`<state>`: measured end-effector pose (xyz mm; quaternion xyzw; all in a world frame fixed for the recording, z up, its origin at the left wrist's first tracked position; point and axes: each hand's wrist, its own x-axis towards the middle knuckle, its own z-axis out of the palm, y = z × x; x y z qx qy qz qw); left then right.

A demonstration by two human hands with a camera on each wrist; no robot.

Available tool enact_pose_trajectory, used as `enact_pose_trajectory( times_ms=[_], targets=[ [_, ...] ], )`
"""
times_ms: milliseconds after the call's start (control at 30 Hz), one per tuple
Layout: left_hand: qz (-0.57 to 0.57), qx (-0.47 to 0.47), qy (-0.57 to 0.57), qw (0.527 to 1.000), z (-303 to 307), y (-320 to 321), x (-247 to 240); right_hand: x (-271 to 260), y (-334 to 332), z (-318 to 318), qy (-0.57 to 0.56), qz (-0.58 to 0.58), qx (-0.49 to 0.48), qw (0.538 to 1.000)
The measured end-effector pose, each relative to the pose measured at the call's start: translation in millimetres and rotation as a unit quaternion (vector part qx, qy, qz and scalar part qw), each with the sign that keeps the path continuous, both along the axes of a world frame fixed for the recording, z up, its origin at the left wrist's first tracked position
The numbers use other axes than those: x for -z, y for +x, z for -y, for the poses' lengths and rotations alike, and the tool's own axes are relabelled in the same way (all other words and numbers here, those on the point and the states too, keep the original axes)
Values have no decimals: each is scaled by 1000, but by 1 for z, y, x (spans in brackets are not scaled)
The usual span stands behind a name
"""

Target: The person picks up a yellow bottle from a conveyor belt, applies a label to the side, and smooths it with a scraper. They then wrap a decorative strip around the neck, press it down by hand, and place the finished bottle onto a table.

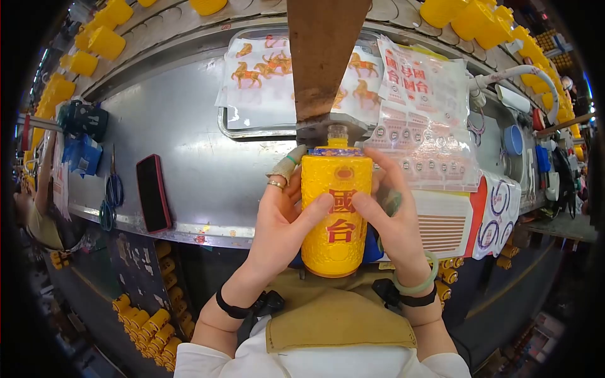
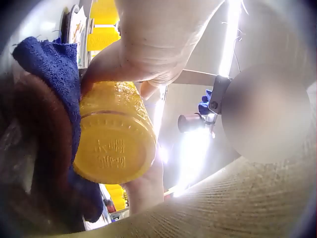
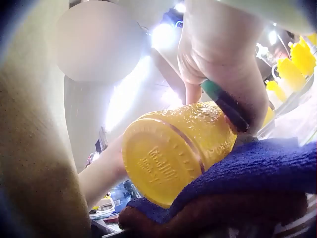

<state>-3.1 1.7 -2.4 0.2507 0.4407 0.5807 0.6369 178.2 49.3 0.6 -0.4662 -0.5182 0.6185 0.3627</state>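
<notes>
A yellow embossed bottle (image 1: pixel 337 249) with red characters, a blue patterned shoulder band and a glass neck lies between both hands in the head view. My left hand (image 1: pixel 275 211) grips its left side, thumb on the red lettering, with a wrapped finger near the shoulder. On the other side my right hand (image 1: pixel 398 220) grips it with the thumb also at the lettering; most of its other fingers are behind the bottle. The embossed bottle base (image 2: pixel 116 148) faces the left wrist camera. A blue cloth (image 3: pixel 257 163) lies right under the bottle in the right wrist view.
A brown post (image 1: pixel 324 57) rises just beyond the bottle neck. Horse decal sheets (image 1: pixel 258 101) lie in a metal tray, and red-printed sheets (image 1: pixel 416 113) lie to the right. Left are a phone (image 1: pixel 153 192) and scissors (image 1: pixel 114 189). Yellow bottles (image 1: pixel 106 43) line the conveyor behind.
</notes>
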Motion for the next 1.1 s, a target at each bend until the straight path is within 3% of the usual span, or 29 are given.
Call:
enact_pose_trajectory(
  times_ms=[933, 1100],
  targets=[
    [-14, -7, 12, 1000, 0, 3, -3, 2, -2, -3, -8, -32, 8, 999],
    [-6, -5, 3, 1000, -1, 4, -7, -14, -3, -20, 47, 62, -18, 997]
  ],
)
